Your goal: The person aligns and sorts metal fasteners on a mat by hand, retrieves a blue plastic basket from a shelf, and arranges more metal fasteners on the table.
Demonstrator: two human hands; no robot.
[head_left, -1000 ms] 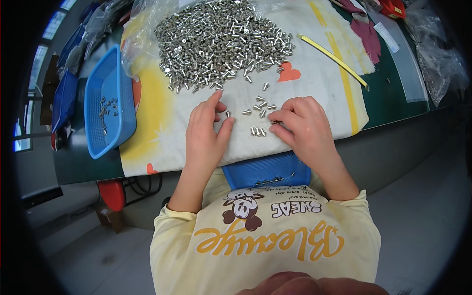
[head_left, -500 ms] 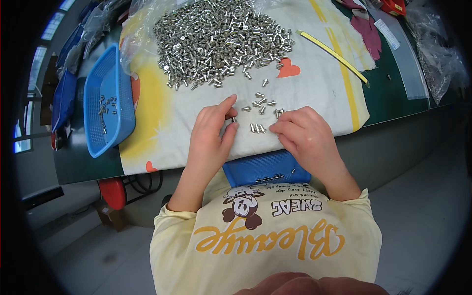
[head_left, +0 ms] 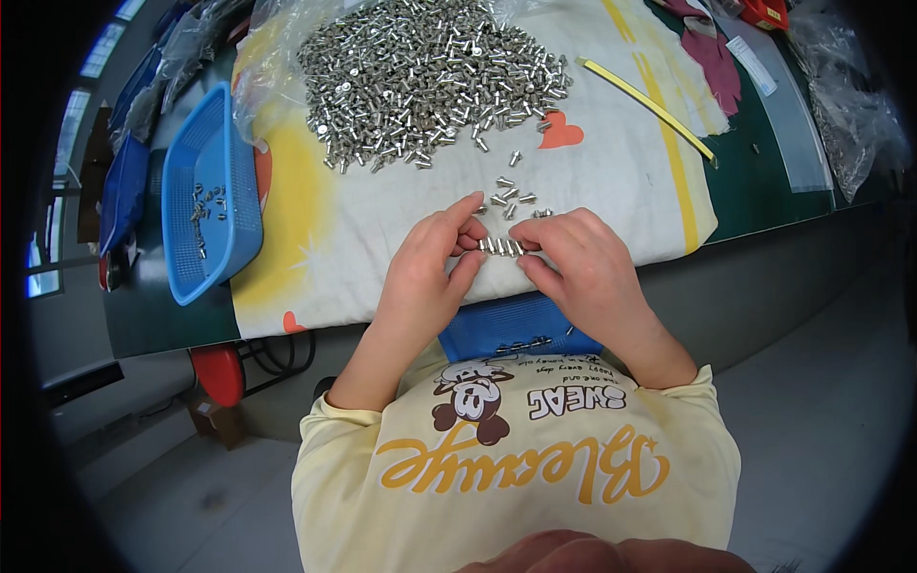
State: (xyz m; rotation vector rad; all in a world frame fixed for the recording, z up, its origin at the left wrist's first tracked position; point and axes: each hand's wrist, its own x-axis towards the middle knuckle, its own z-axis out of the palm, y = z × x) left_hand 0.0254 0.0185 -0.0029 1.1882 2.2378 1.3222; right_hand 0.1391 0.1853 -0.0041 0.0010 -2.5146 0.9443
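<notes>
Two bare hands face each other across a short row of silvery metal fasteners (head_left: 502, 247), fingertips and thumbs at its two ends. The left hand (head_left: 420, 263) has its index finger stretched forward and the others bent in toward the thumb, at the row's left end; the right hand (head_left: 587, 253) has its thumb and bent fingers about the right end. How firmly either set of fingers grips, I cannot tell, nor whether the row rests on the cloth (head_left: 344, 248) or is raised off it.

Room for the fingers is tightest straight ahead, where a scatter of loose fasteners (head_left: 506, 197) lies just beyond the row; a few more (head_left: 542, 213) lie close against the right fingers' far side. Farther ahead, past a strip of bare cloth, spreads the near edge of a big heap of fasteners (head_left: 430, 86).

Toward the body, the cloth's front edge runs close behind the thumbs and under the wrists, with a blue tray (head_left: 458, 334) below it, a few fasteners inside.

Left of the left fingers, a wide stretch of white and yellow cloth reaches to the rim of a blue basket (head_left: 250, 229), which holds some fasteners. Right of the right fingers, cloth runs to its side edge, then the green tabletop (head_left: 764, 210). A yellow strip (head_left: 650, 110) slants well ahead and to their right.
</notes>
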